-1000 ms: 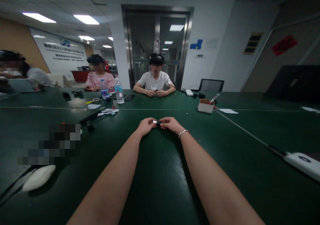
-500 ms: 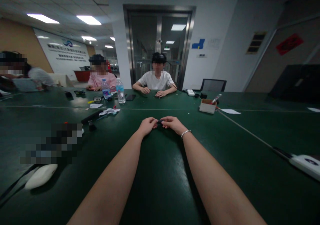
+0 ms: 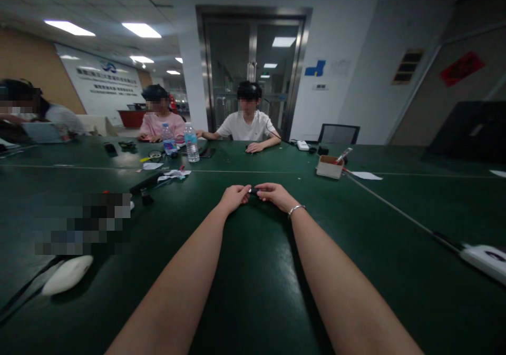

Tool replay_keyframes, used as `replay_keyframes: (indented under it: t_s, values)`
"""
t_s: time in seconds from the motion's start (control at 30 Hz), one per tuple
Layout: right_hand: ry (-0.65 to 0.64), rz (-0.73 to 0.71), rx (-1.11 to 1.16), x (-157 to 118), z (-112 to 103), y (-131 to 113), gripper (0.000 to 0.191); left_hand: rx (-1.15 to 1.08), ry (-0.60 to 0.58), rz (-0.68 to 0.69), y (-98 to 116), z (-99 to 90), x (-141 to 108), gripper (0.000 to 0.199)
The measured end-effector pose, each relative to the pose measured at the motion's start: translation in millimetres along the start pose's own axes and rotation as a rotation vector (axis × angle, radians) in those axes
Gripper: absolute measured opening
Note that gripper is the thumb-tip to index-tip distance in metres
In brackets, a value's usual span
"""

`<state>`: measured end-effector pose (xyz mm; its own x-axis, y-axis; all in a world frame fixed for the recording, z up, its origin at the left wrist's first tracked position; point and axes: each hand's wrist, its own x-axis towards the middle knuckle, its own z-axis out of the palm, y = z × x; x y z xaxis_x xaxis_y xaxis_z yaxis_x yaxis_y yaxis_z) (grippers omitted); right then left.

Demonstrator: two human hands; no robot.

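Observation:
Both of my arms reach forward over the green table point(image 3: 253, 270). Between my fingertips is a small, dark, stubby object point(image 3: 253, 191) with a bright, metal-looking bit at its left end; it is too small to name. My left hand point(image 3: 236, 198) pinches the left end between thumb and fingers. My right hand point(image 3: 273, 196), a silver bangle on its wrist, grips the dark right end. The fingers cover much of the object, and I cannot tell whether it is one piece or two.
Left lie a white rounded object point(image 3: 68, 276) with a dark strap, crumpled paper point(image 3: 174, 175) and two water bottles point(image 3: 191, 143). Right are a small box point(image 3: 330, 167) with a pen-like item, a cable and a white power strip point(image 3: 484, 260). A co-worker point(image 3: 249, 123) sits opposite.
A bright bit now shows between my hands, and my right hand sits slightly further right. The co-worker opposite has stretched one arm out to the left, near the bottles.

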<state>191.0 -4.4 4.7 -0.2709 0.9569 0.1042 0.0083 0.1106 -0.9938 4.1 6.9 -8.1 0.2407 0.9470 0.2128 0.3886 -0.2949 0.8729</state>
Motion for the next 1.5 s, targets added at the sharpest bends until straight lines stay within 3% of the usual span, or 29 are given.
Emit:
replay_keyframes:
  t_s: [0.33, 0.7, 1.0, 1.17, 1.23, 1.5]
  values:
    - [-0.006, 0.014, 0.007, 0, 1, 0, 0.031, 0.113, 0.028, -0.019, 2, -2.0, -1, 0.054]
    - [0.016, 0.036, 0.115, 3, -1, 1, 0.017, 0.034, -0.011, 0.025, 2, 0.8, -4, 0.049]
    - [-0.004, 0.019, 0.105, 6, 0, 4, 0.021, -0.009, 0.024, 0.055, 7, 2.8, -8, 0.042]
    - [0.025, 0.029, 0.127, 7, -1, 5, 0.022, -0.022, 0.137, 0.197, 6, 0.1, -10, 0.027]
    - [0.033, 0.030, 0.141, 7, -1, 4, 0.021, -0.041, 0.133, 0.229, 5, -0.8, -10, 0.027]
    - [0.051, 0.117, 0.127, 0, 3, -4, 0.010, -0.046, 0.089, 0.120, 3, -3.0, -9, 0.022]
